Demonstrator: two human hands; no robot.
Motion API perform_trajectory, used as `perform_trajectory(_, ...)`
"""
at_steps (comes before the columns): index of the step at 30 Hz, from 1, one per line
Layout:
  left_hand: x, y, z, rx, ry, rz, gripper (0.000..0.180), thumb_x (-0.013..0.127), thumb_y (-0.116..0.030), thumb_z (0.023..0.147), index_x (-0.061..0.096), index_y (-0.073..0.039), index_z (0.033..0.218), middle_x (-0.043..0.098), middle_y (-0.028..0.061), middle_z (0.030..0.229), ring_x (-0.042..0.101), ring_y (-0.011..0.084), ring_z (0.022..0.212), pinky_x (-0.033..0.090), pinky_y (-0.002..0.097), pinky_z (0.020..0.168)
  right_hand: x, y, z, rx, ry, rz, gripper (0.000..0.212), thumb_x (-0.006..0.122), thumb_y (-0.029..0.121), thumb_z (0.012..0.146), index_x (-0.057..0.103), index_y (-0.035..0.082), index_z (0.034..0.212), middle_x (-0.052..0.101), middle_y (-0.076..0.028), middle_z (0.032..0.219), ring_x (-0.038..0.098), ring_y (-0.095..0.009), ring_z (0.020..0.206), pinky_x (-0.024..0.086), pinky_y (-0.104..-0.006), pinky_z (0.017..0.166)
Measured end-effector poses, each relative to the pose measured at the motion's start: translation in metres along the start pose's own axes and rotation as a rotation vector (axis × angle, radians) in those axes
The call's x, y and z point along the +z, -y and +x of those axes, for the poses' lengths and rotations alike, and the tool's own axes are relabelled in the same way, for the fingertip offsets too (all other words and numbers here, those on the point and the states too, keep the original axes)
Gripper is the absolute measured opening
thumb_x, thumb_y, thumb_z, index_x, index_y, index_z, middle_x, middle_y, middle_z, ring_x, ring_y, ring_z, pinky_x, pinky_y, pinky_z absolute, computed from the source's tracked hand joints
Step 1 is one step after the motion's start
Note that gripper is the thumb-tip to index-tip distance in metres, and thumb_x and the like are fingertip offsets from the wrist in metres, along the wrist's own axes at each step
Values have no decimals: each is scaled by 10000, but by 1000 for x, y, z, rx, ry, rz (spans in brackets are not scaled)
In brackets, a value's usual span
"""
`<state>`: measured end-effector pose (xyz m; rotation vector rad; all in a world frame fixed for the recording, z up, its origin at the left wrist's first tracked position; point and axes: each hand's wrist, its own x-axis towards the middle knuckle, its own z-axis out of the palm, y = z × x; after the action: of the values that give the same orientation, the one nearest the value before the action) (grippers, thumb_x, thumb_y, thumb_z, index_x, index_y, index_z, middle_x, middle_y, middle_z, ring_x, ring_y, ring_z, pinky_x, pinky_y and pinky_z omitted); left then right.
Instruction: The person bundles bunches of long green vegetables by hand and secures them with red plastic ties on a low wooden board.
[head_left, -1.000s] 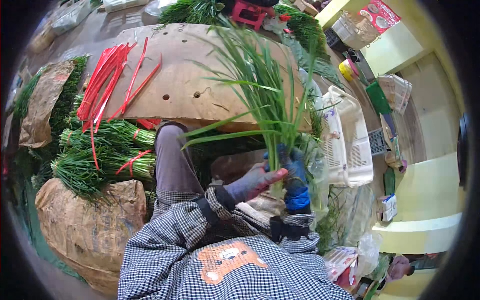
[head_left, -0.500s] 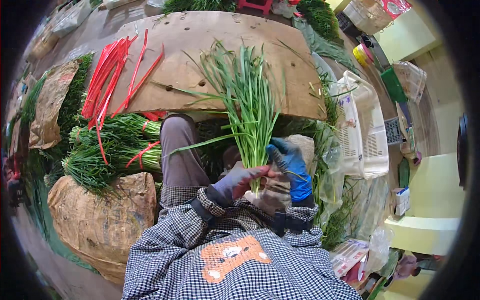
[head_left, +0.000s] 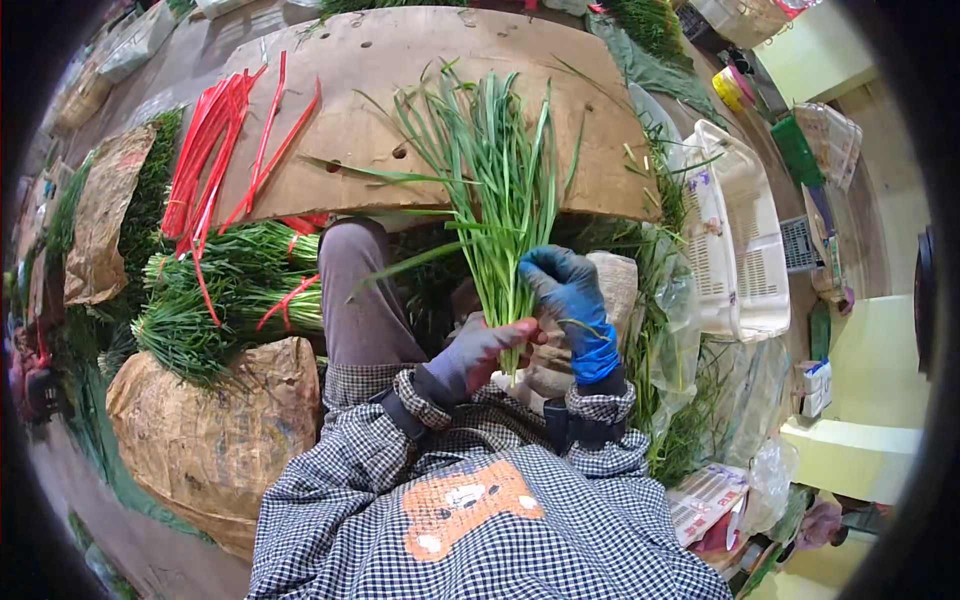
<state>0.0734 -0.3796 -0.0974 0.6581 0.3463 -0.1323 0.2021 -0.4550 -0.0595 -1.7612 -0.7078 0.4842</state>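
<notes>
A loose bunch of green garlic chives (head_left: pixel 492 190) stands upright before me, its leaves fanning over the front of the board. My left hand (head_left: pixel 478 352), in a grey-purple glove with a reddish thumb, is closed round the pale lower stems. Higher on the stems, at the bunch's right side, my right hand (head_left: pixel 562 285) in a blue glove has its fingers bent and pinched against the chives. What exactly lies between those fingertips is partly hidden. A long leaf droops out to the left, over my knee.
A wooden board (head_left: pixel 330 120) with holes lies ahead, red ties (head_left: pixel 208 150) on its left. Tied chive bundles (head_left: pixel 230 290) are stacked at left, above a brown sack (head_left: pixel 215 430). A white plastic crate (head_left: pixel 735 235) stands at right, beside clear plastic sheeting (head_left: pixel 675 340).
My right hand has moved up the stems and slightly left, its fingers now curled at the bunch's side. My left hand keeps its hold. The view has shifted a little.
</notes>
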Motion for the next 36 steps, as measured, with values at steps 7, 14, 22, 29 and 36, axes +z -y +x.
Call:
perform_trajectory(7,-5,-5,2,-64,87,-317,704,353,-691,799,485,-121,1190,594,98,1045,594,207,930,481,442,807,-9,5,-5,208,-98,261,123,676,69,771,639,25,879,631,-1,766,553,-58,646,467,-208,565)
perform_trajectory(14,-5,-2,3,-63,143,-364,363,525,-305,883,478,-106,1184,583,86,1058,595,172,915,471,438,858,-9,-6,-12,240,-122,327,214,676,50,766,610,6,965,632,-10,815,550,-67,603,462,-215,517)
perform_trajectory(22,-10,9,10,-39,-1,-232,268,595,-145,839,502,-98,1086,583,46,967,597,178,875,509,437,803,3,-3,-10,107,155,-3,264,686,96,759,585,-14,976,624,-31,802,554,-82,717,469,-238,625)
perform_trajectory(29,-2,-3,5,-41,-7,-313,303,576,-271,859,505,-110,1105,579,21,986,590,178,860,502,430,809,-4,-9,-16,283,36,111,197,628,104,808,589,-11,963,609,-27,759,527,-60,601,443,-231,506)
perform_trajectory(36,1,0,12,19,-77,-263,369,526,-387,870,509,-121,1126,582,11,992,583,175,878,488,412,814,-4,-19,-22,114,-47,92,100,647,84,802,627,-10,831,590,-4,720,515,-51,590,420,-222,494)
